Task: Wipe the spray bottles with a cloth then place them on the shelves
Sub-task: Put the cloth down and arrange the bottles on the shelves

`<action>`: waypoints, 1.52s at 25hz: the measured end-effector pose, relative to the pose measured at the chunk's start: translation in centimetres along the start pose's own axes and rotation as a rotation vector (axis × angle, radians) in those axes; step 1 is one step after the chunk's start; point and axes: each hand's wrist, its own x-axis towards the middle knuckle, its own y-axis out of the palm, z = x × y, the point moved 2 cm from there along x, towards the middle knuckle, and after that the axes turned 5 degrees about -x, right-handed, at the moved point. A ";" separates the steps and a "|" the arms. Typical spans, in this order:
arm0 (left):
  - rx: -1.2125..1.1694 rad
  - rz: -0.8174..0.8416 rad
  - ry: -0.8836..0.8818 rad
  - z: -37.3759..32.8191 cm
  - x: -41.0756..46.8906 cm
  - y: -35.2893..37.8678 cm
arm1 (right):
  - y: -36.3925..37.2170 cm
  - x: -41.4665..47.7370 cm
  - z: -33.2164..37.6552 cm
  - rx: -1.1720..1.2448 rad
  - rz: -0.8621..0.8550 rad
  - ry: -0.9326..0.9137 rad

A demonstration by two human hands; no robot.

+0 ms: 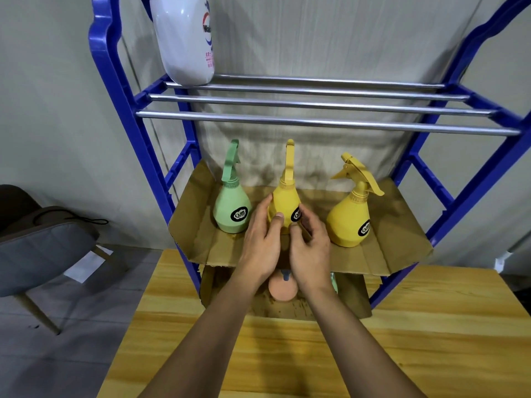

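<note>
A person's two bare hands closed around the middle yellow spray bottle (284, 201), which stood upright on the cardboard sheet (398, 225) lining the middle shelf of a blue rack (138, 133). The left hand (260, 242) lay against the bottle's left side with its thumb pressed to the front. The right hand (311, 251) curled its fingers round the right side, by the black label. A green spray bottle (231, 208) stood just beside it to the left, and a second yellow spray bottle (349, 219) stood apart to the right, both upright on the same cardboard. Above, a white bottle (184, 38) rested on a shelf of metal rods (316, 106). Below the hands, a peach-coloured bottle (283, 288) showed on the lower shelf. A wooden table (287, 354) stood in front of the rack and a grey chair (37, 245) off to the left.
</note>
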 end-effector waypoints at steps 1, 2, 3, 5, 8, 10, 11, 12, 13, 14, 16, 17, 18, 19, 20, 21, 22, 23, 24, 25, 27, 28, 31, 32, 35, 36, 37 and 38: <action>-0.009 0.000 -0.001 0.0 0.0 0.0 | 0.0 0.0 0.0 -0.001 0.004 -0.001; -0.020 0.002 -0.005 -0.1 0.0 0.0 | 0.0 0.0 0.0 -0.003 0.008 -0.002; -0.026 0.005 -0.009 -0.1 -0.1 0.0 | -0.1 0.0 0.0 -0.007 0.013 -0.004; -0.007 0.013 0.000 -0.3 -0.3 0.1 | -0.3 -0.1 0.0 -0.006 0.019 -0.015; 0.097 -0.052 0.086 -1.0 -1.4 0.2 | -1.6 -0.7 -0.1 0.042 -0.086 -0.096; 0.149 -0.153 0.193 -1.6 -2.7 0.7 | -3.5 -0.9 -0.6 0.074 -0.242 -0.141; 0.160 -0.189 0.249 -1.8 -3.5 1.3 | -4.5 -0.8 -0.9 0.092 -0.315 -0.141; 0.163 -0.195 0.290 -2.1 -4.2 2.1 | -5.6 -0.5 -1.2 0.109 -0.374 -0.129; 0.159 -0.160 0.310 -2.3 -4.8 3.1 | -6.6 -0.1 -1.5 0.115 -0.420 -0.114; 0.150 -0.085 0.301 -2.4 -5.1 4.3 | -7.6 0.6 -1.6 0.105 -0.453 -0.102; 0.140 0.110 0.232 -2.6 -5.3 6.7 | -9.3 2.3 -1.7 0.054 -0.456 -0.072; 0.138 0.183 0.195 -2.6 -5.2 7.8 | -9.8 3.3 -1.7 0.024 -0.405 -0.040; 0.136 0.227 0.159 -2.6 -5.1 8.7 | -10.3 4.1 -1.9 -0.004 -0.321 0.005; 0.137 0.244 0.125 -2.6 -4.9 9.3 | -10.5 4.7 -2.1 -0.020 -0.225 0.050; 0.135 0.244 0.099 -2.6 -4.7 9.8 | -10.6 5.1 -2.4 -0.020 -0.142 0.080; 0.131 0.236 0.084 -2.5 -4.5 10.0 | -10.6 5.1 -2.7 -0.010 -0.083 0.089; 0.122 0.227 0.076 -2.4 -4.3 10.1 | -10.5 4.9 -2.9 0.001 -0.048 0.082; 0.108 0.215 0.072 -2.4 -4.0 10.2 | -10.4 4.7 -3.2 0.008 -0.028 0.067; 0.089 0.202 0.069 -2.3 -3.7 10.1 | -10.2 4.5 -3.4 0.012 -0.015 0.050; 0.068 0.188 0.066 -2.3 -3.4 10.0 | -9.9 4.3 -3.5 0.017 -0.008 0.039; 0.019 0.165 0.046 -2.3 -2.9 9.7 | -9.5 4.4 -3.7 0.011 -0.007 0.041; -0.003 0.158 0.033 -2.2 -2.7 9.5 | -9.3 4.4 -3.8 -0.006 -0.011 0.042; -0.014 0.157 0.023 -2.2 -2.3 9.2 | -9.2 4.5 -3.8 -0.052 -0.015 0.024; -0.014 0.161 0.020 -2.2 -2.3 9.2 | -9.2 4.5 -3.8 -0.061 -0.018 0.016; -0.027 0.177 0.012 -2.4 -2.4 9.2 | -9.2 4.5 -3.7 -0.084 -0.039 0.009; -0.021 0.182 0.011 -2.4 -2.3 9.2 | -9.2 4.5 -3.7 -0.092 -0.044 0.011; -0.009 0.187 0.010 -2.4 -2.2 9.1 | -9.1 4.6 -3.6 -0.100 -0.046 0.013; 0.003 0.194 0.008 -2.5 -2.1 9.0 | -9.0 4.6 -3.5 -0.106 -0.046 0.014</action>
